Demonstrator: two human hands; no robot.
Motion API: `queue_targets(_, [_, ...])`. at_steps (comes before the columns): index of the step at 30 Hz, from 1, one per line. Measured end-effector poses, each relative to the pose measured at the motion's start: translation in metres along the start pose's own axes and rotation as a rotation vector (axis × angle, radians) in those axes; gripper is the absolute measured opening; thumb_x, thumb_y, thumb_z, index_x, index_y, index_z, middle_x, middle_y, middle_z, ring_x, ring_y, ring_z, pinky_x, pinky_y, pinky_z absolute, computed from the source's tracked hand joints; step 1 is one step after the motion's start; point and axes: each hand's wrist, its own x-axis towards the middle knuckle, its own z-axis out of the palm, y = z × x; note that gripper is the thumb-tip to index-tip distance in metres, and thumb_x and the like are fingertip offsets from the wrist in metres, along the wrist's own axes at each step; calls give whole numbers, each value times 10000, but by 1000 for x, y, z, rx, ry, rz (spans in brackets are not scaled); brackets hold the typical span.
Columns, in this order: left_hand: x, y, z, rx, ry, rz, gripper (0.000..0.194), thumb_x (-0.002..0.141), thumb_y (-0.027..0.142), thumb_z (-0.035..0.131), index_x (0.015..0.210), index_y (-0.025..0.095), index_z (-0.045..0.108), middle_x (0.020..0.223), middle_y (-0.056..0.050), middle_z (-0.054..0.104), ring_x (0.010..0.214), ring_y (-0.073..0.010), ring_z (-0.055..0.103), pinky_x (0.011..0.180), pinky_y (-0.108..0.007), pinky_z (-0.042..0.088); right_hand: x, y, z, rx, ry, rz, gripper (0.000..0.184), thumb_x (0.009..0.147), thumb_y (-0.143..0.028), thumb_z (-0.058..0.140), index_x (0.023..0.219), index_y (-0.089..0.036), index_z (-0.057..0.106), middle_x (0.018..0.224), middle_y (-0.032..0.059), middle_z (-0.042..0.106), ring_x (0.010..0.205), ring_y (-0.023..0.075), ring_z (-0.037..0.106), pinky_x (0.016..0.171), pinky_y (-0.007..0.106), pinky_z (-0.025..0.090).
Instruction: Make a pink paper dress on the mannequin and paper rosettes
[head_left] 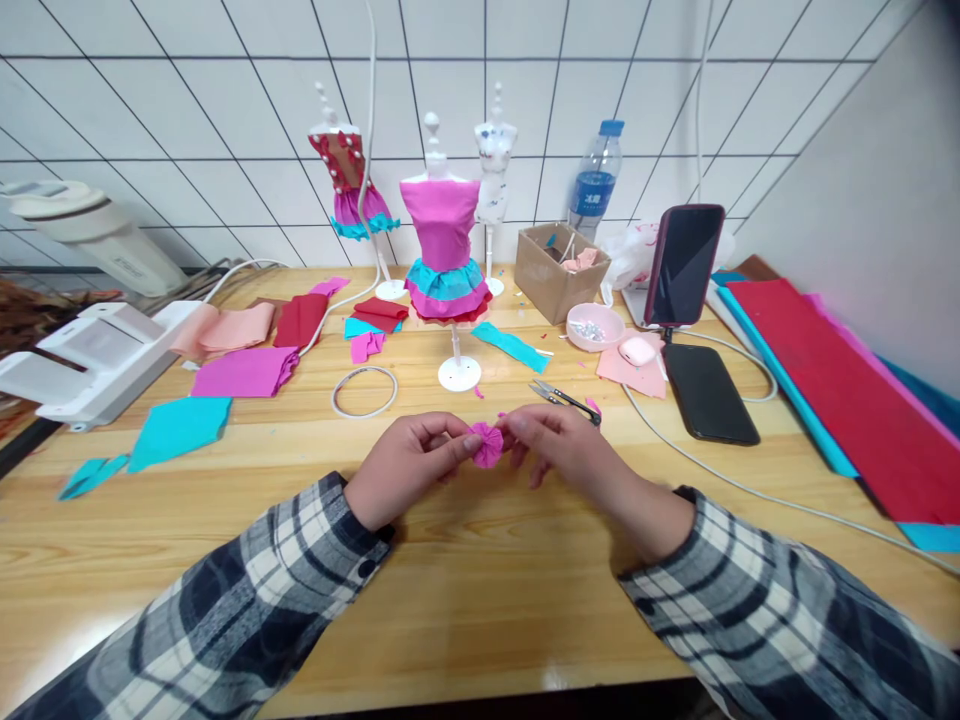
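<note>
Between my two hands, just above the wooden table [480, 620], is a small round magenta crepe-paper rosette [488, 446] with pleats running out from its middle. My left hand [412, 460] pinches its left edge between thumb and fingers. From the other side, my right hand [559, 440] closes thumb and forefinger on the rosette's right edge, its other fingers curled loosely below. Small black-handled thread snips [562, 398] lie just beyond my right hand. Behind the rosette stands a mini dress form [441, 235] in a magenta top and a layered turquoise and magenta skirt.
Two more dress forms [346, 180] stand behind. At the right are a cardboard box [555, 285], a pink bowl [595, 328], a phone on a stand [684, 265], a black phone [711, 393] and crepe sheets [847, 380]. Paper pieces [244, 372] and a ring [364, 391] lie left.
</note>
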Motion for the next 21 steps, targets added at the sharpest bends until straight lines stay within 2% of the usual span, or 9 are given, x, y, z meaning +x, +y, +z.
queue_targets(2, [1,0,0,23,-17,26,358,760,493,686,804,137,684,698,-33,687,556,-101,512,519,-212,392,0,-1,4,97,-78,97,364,806,-498,608,882,-151,684,790,67,685,636,140,609,408,200,477])
queue_targets(3, [1,0,1,25,-29,40,352,757,486,689,813,138,683,742,-44,706,592,-113,544,550,-222,418,0,-2,6,106,-72,108,344,780,-482,644,871,-152,682,775,57,680,617,126,592,400,187,464])
queue_targets(8, [2,-3,2,55,-26,68,305,737,438,712,835,152,679,828,-62,724,748,-184,635,652,-276,484,0,0,10,202,60,116,310,725,-459,707,797,-162,662,632,-6,613,512,86,536,374,169,424])
queue_targets(13, [2,-4,2,72,-2,76,289,757,432,693,837,156,666,816,-51,708,737,-179,630,653,-281,486,2,3,10,253,144,107,298,689,-446,741,799,-177,676,582,-29,579,475,79,511,372,179,411])
queue_targets(18, [2,-2,4,47,-14,97,360,751,458,696,934,151,651,910,-68,710,805,-189,633,704,-291,489,2,2,10,232,163,126,294,673,-445,751,765,-180,661,536,-44,540,450,78,485,374,191,398])
queue_targets(21, [2,0,5,48,33,101,337,761,466,682,868,146,675,860,-64,714,790,-186,631,717,-289,488,2,3,12,204,149,112,297,687,-461,738,773,-188,660,563,-34,565,467,86,497,387,205,408])
